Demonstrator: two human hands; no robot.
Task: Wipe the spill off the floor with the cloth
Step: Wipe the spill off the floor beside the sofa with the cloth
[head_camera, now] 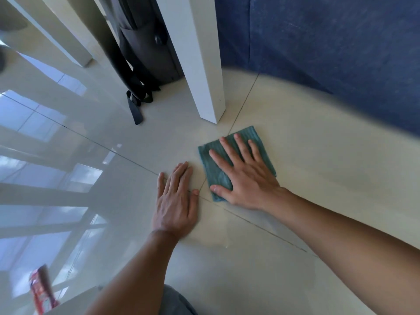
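A folded teal cloth [210, 164] lies flat on the glossy cream tile floor [318, 169]. My right hand [244, 176] presses down on it with fingers spread, palm covering most of the cloth. My left hand [176, 201] rests flat on the bare tile just left of the cloth, fingers together, holding nothing. A faint wet smear [227, 235] shows on the tile near me, between my forearms, by a grout line.
A white table leg [204, 64] stands just beyond the cloth. A dark grey bag [145, 53] with loose straps sits behind it. Blue fabric furniture [329, 42] fills the upper right. More white legs stand upper left. A red packet [42, 289] shows at lower left.
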